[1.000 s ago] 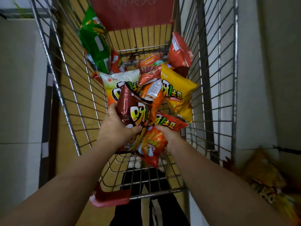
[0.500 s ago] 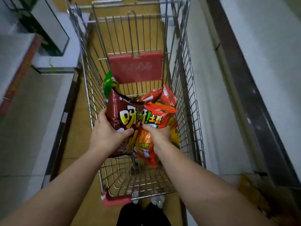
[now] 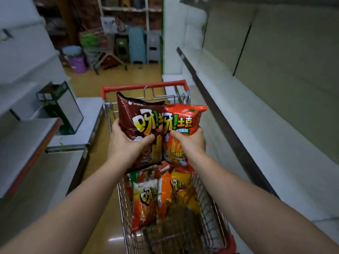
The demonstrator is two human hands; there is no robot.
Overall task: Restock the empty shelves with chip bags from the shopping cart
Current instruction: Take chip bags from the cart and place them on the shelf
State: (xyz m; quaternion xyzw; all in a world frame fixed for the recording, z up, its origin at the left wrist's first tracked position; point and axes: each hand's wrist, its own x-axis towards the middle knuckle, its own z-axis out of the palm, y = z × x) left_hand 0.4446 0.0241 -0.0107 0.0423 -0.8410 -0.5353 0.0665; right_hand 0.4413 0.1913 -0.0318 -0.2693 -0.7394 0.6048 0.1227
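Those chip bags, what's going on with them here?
A person is restocking shelves from a shopping cart. The left hand grips a dark brown chip bag, and the right hand grips a red chip bag; both bags are lifted above the cart. More bags lie in the basket below. The pale shelves on the right look bare, and neither bag has reached them yet.

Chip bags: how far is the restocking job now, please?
Done: nothing visible; the white shelves on the right hold no bags. In hand: the left hand grips a brown bag and the right hand a red bag, lifted above the cart. Left: several bags lie in the cart.
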